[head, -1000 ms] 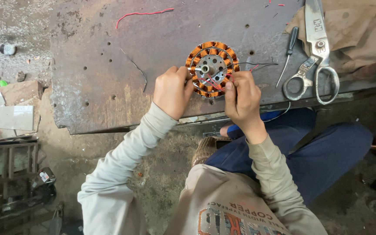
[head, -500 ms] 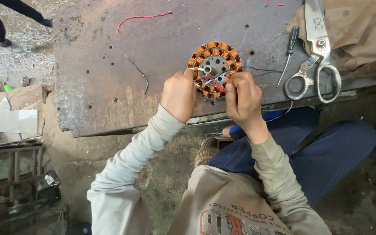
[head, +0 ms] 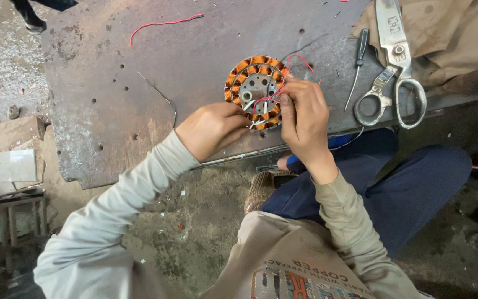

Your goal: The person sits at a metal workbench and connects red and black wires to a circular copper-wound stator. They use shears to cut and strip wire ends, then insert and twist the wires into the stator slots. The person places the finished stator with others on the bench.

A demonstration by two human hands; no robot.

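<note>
Where the rusty grey steel plate (head: 139,83) nears its front edge, a round motor stator ringed with orange-copper wire coils around a grey metal hub (head: 254,83) lies flat on it. Thin red and white lead wires (head: 294,60) loop up from the stator's right side and across its hub. On the stator's near left rim rests the left hand (head: 212,128), its fingertips drawn together and pressed against the coils there; whether they pinch a wire cannot be told. Just right of the stator is the right hand (head: 304,117), its thumb and forefinger pinched on the red lead wires above the hub's right edge. Further right of the stator lies a slim black-handled screwdriver (head: 358,58), tip pointing towards the plate's front edge, and beside it, further from the stator, a large pair of steel shears (head: 392,66) with its loop handles nearest the person. Beyond the shears, a brown cloth (head: 455,39) covers the plate's right end. Well to the upper left of the stator lies a loose length of red wire (head: 161,24), and between that and the stator a thin dark wire (head: 161,97) curves over the steel.
</note>
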